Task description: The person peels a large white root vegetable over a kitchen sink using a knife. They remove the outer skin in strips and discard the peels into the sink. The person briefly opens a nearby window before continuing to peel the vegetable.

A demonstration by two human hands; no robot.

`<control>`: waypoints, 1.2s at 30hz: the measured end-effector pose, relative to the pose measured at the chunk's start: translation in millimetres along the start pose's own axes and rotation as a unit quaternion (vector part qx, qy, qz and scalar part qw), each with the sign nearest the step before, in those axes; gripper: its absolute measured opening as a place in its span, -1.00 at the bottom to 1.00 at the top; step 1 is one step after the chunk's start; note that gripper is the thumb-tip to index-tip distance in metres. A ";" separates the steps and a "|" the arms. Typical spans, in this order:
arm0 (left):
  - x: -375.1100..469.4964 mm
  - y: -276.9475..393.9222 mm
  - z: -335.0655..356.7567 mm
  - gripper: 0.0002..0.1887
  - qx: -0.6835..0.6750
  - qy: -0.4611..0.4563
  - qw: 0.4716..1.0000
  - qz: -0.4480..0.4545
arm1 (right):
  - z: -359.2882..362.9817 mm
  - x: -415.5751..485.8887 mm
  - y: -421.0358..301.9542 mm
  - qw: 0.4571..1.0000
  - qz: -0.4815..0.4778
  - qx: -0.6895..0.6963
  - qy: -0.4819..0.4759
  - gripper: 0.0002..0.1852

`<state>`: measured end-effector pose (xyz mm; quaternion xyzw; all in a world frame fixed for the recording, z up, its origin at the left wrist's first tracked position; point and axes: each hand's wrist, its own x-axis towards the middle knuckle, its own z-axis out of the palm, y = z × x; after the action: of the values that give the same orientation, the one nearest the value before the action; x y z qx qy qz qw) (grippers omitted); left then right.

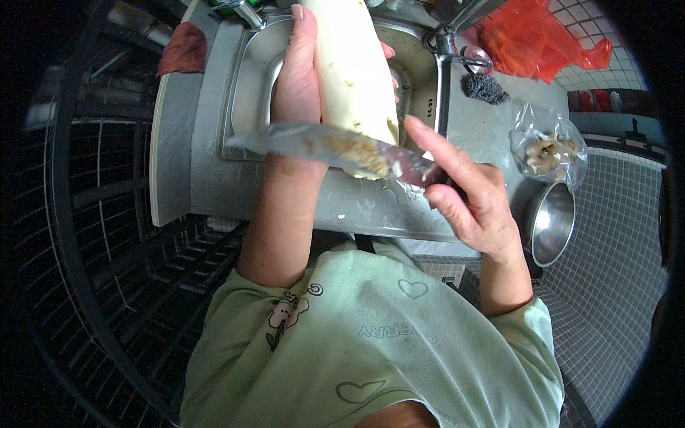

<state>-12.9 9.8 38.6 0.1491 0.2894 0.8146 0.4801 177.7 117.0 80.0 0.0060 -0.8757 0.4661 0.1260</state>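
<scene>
My left hand (301, 80) is wrapped around a thick, pale, peeled root vegetable (356, 69), with fingertips showing on its far side. The vegetable lies lengthwise over the sink (251, 80), and its upper end runs out of view. In my right hand (471, 192) is the dark handle of a knife (326, 147). The blade, slightly blurred and smeared with brown residue, crosses above the near part of the vegetable and my left wrist. Whether it touches the vegetable I cannot tell.
A dark red cloth (184, 49) lies left of the sink beneath a faucet (249, 13). On the right are a red plastic bag (527, 40), a steel-wool scourer (486, 88), a clear bag of brownish pieces (551, 152) and a metal bowl (554, 224). Small scraps dot the counter edge (332, 211).
</scene>
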 end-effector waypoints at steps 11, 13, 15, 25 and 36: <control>2.9 2.7 -2.0 -0.25 0.021 -0.015 1.000 0.017 | -1.6 11.6 1.7 0.996 0.030 -0.065 -0.060 -0.49; 4.1 1.4 -7.9 -0.25 -0.004 -0.031 0.999 0.013 | -1.0 14.8 2.3 0.992 0.051 -0.092 -0.066 -0.51; 3.5 -0.4 -9.8 -0.26 0.003 -0.019 1.000 0.018 | 2.0 14.6 7.8 0.994 0.008 -0.098 -0.055 -0.53; -2.9 -14.4 3.2 -0.45 0.025 0.088 0.994 0.066 | 10.3 15.2 11.5 0.993 0.091 0.036 0.068 -0.47; 0.5 -23.8 -0.2 -0.40 0.097 0.126 0.983 0.097 | 11.9 20.0 11.2 0.998 0.028 -0.044 0.033 -0.47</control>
<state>3.3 19.0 23.8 0.1186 0.4091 0.8377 0.3418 154.3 115.7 69.1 -0.0392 -0.8903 0.4307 0.1424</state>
